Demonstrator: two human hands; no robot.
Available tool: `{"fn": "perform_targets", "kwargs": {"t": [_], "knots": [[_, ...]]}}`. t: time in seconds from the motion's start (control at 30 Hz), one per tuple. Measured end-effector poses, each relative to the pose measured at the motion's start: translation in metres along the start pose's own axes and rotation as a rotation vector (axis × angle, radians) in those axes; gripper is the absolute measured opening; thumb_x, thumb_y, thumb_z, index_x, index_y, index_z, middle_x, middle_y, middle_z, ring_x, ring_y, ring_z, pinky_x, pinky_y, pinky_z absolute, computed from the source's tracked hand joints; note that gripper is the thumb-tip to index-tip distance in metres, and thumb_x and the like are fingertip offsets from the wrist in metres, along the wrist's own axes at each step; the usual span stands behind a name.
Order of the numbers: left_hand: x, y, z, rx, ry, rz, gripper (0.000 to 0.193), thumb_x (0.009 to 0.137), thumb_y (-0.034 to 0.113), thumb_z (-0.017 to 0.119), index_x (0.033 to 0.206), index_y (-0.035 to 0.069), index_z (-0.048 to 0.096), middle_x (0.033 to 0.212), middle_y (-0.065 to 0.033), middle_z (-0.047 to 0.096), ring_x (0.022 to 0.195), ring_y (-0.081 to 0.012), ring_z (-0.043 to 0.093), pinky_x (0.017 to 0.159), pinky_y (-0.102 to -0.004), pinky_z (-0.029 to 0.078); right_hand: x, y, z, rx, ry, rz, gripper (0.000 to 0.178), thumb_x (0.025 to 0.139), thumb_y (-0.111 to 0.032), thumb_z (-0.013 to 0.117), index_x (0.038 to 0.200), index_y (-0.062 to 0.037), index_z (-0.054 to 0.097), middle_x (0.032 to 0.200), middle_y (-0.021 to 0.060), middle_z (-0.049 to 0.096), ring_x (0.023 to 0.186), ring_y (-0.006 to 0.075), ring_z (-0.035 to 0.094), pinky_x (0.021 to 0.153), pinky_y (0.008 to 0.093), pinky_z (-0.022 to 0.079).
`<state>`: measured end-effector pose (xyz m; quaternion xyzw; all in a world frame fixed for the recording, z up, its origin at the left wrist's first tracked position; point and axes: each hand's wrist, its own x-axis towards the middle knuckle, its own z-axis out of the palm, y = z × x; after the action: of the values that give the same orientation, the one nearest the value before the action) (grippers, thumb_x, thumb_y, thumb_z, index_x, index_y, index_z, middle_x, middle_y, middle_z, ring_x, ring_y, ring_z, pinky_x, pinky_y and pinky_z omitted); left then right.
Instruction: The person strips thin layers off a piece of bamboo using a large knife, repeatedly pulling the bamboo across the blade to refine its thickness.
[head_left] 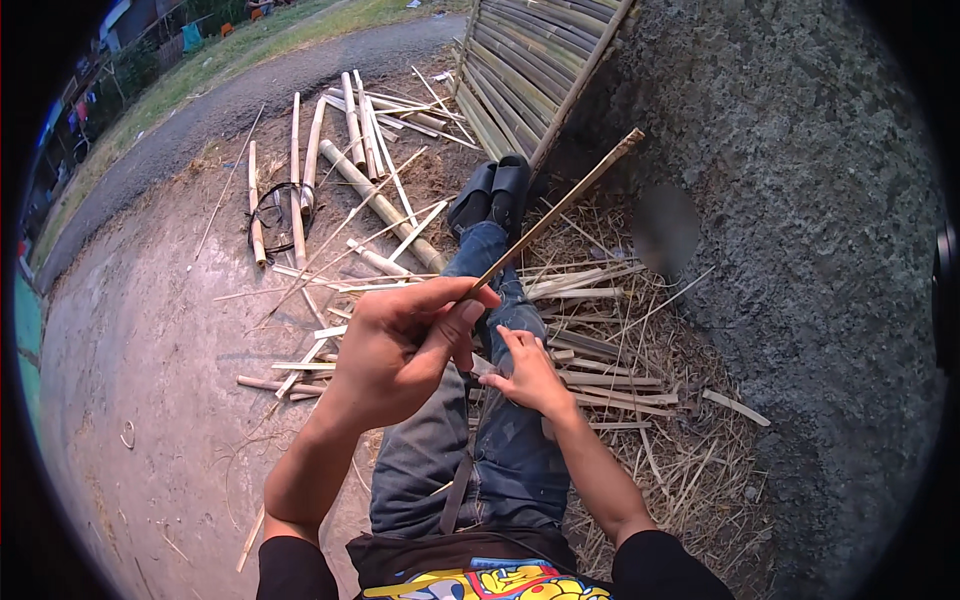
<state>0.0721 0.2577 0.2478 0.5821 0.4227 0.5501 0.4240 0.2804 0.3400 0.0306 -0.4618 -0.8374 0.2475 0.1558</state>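
My left hand (400, 350) is closed, pinching a long thin bamboo strip (565, 210) between thumb and fingers. The strip slants up and away to the right, and its far tip looks frayed. Lower and to the right, my right hand (530, 375) rests over my jeans with its thumb and fingers apart. A small pale piece (482, 367) shows beside its thumb; its kind is unclear. A flat, dark, narrow piece (457, 495) lies along my lap; I cannot tell what it is.
Split bamboo pieces (610, 380) lie to the right of my legs, above loose shavings (690, 470). Thicker bamboo poles (385, 210) lie ahead on the left. A slatted bamboo panel (530, 70) leans by the rough grey wall (800, 200) on the right.
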Motion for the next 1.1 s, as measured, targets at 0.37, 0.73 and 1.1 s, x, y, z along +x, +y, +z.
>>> {"fn": "perform_targets", "kwargs": {"t": [0.37, 0.73, 1.1], "knots": [[-0.023, 0.130, -0.094, 0.331, 0.037, 0.098, 0.030, 0.106, 0.024, 0.053, 0.093, -0.003, 0.055, 0.062, -0.0136, 0.064, 0.033, -0.0122, 0.052, 0.033, -0.0217, 0.040, -0.023, 0.004, 0.016, 0.060, -0.070, 0.194, 0.046, 0.095, -0.048, 0.064, 0.097, -0.0023, 0.064, 0.087, 0.0220, 0.071, 0.089, 0.0467, 0.068, 0.078, 0.0557, 0.051], [-0.097, -0.053, -0.035, -0.487, -0.161, -0.735, 0.027, 0.107, 0.026, 0.053, 0.098, 0.002, 0.063, 0.062, -0.0107, 0.065, 0.031, -0.0091, 0.042, 0.031, -0.0234, 0.028, -0.029, -0.073, -0.054, 1.459, 0.156, 0.116, 0.025, 0.093, -0.016, 0.078, 0.094, -0.0088, 0.054, 0.108, 0.0216, 0.072, 0.052, 0.0047, 0.052, 0.048, 0.0208, 0.046], [-0.096, -0.122, 0.027, -0.421, -0.098, -0.498, 0.031, 0.113, 0.033, 0.039, 0.108, 0.007, 0.055, 0.062, -0.0016, 0.058, 0.048, -0.0036, 0.047, 0.045, -0.0200, 0.034, -0.023, -0.083, -0.044, 1.346, 0.173, 0.222, 0.032, 0.084, -0.002, 0.082, 0.096, -0.0074, 0.052, 0.083, 0.0114, 0.073, 0.052, 0.0050, 0.056, 0.044, 0.0202, 0.044]]}}
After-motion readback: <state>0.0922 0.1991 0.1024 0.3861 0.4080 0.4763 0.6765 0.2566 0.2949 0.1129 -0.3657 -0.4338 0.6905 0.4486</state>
